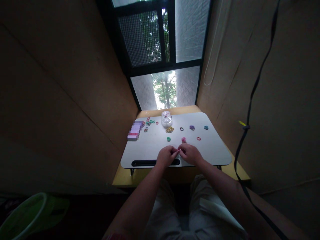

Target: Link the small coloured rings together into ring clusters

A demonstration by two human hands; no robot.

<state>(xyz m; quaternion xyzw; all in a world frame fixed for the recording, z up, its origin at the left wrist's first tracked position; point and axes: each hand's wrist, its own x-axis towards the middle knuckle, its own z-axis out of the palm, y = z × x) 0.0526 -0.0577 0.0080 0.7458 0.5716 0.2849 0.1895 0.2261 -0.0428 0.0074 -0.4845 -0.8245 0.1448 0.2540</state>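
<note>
My left hand (pixel 167 156) and my right hand (pixel 190 154) meet over the front of a white lap table (pixel 147 150), fingertips pinched together. Whatever lies between them is too small to make out. Just beyond my right fingers is a pink cluster of small rings, like hair ties (pixel 184 139). A green bunch (pixel 168 139) lies ahead of my left hand, and a single red ring (pixel 198 138) sits to the right. Farther back are a yellow pile (pixel 169 129), a dark ring (pixel 181 129), a purple bunch (pixel 192 127) and a blue bunch (pixel 206 127).
A clear plastic container (pixel 166 119) stands at the table's back. Mixed red and green rings (pixel 150 122) lie near a blurred purple packet (pixel 135 130) at left. A black slot (pixel 143 163) runs along the front edge. A dark cord (pixel 255 83) hangs at right; a green basket (pixel 35 216) is lower left.
</note>
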